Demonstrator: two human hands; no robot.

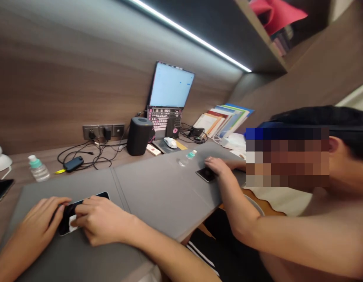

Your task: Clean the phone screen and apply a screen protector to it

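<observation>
A dark-screened smartphone [64, 227] lies on the grey desk mat, partly hidden by both hands. My left hand [43, 221] grips its left end, with thumb and fingers about the edge. Over the screen, my right hand [100, 219] is closed on a small white wipe [72, 224], which touches the glass; cloth or paper, I cannot tell. Farther right, another person's hand [218, 165] rests on a second smartphone [205, 175].
The grey desk mat [155, 192] spans the desk. Two small clear bottles, one at left [39, 170], one mid-desk [186, 158], stand upright. Behind are tangled cables, a black speaker [139, 137], a white mouse [170, 142], a laptop [172, 86] and leaning books. The other person sits at right.
</observation>
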